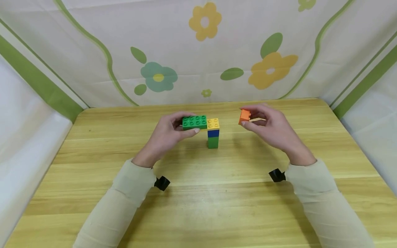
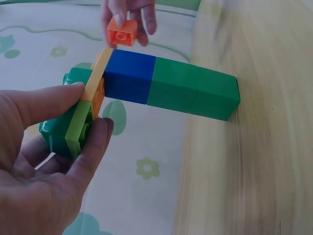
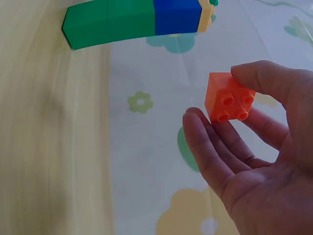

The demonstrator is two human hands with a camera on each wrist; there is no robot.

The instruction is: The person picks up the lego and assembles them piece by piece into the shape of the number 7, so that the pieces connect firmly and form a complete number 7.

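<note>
A tower stands on the table, with two green bricks (image 2: 195, 90) at the bottom, a blue brick (image 2: 129, 76) above them and a thin yellow piece (image 1: 213, 123) on top. My left hand (image 1: 167, 134) holds a long green brick (image 1: 194, 123) at the tower's upper left, thumb along its near side. Under that brick, a thin light-green piece (image 2: 78, 126) shows between the fingers, beside the yellow one. To the right of the tower and apart from it, my right hand (image 1: 271, 125) pinches a small orange brick (image 1: 244, 117) between thumb and fingers, its studs turned toward the palm.
The wooden table (image 1: 204, 213) runs back to a white fabric wall (image 1: 186, 51) printed with flowers. More fabric hangs along the left and right sides. Dark wrist camera mounts (image 1: 162, 183) stick out from both sleeves, low over the table.
</note>
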